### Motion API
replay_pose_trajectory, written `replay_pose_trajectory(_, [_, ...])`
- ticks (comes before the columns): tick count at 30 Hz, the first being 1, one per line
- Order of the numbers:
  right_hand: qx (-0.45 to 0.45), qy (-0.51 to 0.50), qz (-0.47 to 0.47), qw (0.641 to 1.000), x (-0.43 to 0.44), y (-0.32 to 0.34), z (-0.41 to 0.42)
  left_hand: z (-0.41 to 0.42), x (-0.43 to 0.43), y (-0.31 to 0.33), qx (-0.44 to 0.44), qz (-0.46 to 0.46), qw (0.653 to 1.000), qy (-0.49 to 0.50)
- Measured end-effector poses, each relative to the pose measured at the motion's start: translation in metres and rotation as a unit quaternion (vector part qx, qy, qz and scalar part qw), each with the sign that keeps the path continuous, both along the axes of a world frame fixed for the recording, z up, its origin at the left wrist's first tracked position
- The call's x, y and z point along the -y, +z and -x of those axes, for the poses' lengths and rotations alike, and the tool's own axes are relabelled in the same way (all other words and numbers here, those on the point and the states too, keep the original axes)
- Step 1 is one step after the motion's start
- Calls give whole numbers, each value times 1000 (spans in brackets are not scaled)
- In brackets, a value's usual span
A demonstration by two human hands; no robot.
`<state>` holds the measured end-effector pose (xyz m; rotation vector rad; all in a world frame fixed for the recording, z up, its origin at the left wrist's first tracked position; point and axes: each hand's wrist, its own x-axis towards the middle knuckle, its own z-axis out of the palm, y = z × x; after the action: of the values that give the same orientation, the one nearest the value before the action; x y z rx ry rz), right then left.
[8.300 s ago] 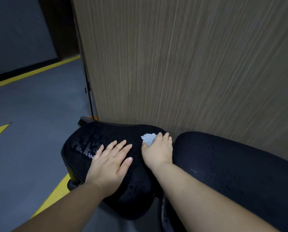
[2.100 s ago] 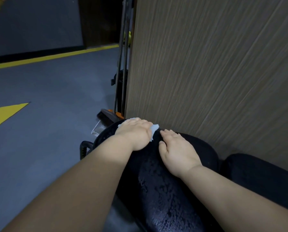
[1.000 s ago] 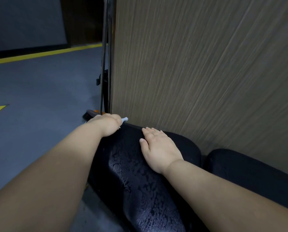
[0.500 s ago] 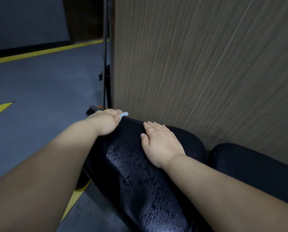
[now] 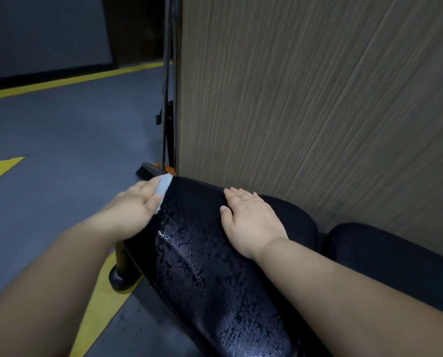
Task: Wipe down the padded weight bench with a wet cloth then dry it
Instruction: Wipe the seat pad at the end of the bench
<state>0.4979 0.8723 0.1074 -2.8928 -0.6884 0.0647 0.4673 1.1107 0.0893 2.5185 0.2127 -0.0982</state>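
Dim, perhaps lit from above: glare on the wet bench pad (image 5: 189,251), left hand (image 5: 135,207) motion-blurred.

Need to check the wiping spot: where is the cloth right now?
Head view, left of centre: the cloth is held in the left hand against the far left edge of the bench pad, near the broom head by the wooden panel.

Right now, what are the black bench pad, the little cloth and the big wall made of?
Bench pad: probably vinyl or fake leather, smooth and shiny; water beads sit on it instead of soaking in. Cloth: soft pale fabric or paper, too blurred to tell which. Wall panel: likely wood-look laminate, matte, with fine straight grain lines.
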Motion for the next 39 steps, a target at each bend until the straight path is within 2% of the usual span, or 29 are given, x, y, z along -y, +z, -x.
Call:
replay_pose_trajectory(4, [1,-1,6,1000,-1,0,0,31,-6,-12,16,53,998,14])
replay_pose_trajectory(10, [3,0,16,1000,-3,1,0,-15,-11,9,-45,25,998,24])
replay_pose_trajectory(15, [3,-3,16,1000,-2,3,1,-29,-4,10,-26,109,994,-15])
replay_pose_trajectory(20, [5,-5,18,1000,-2,2,2,15,-5,2,29,175,984,6])
replay_pose_trajectory(26, [10,-8,18,1000,-4,2,2,83,31,-47,166,216,958,90])
replay_pose_trajectory(30, [14,-8,15,1000,-3,2,2,65,28,-41,161,212,956,126])
replay_pose_trajectory(34, [14,-11,14,1000,-4,3,2,45,16,-18,111,253,949,154])
replay_pose_trajectory(39, [16,-12,17,1000,-5,4,2,74,46,-38,196,208,943,167])
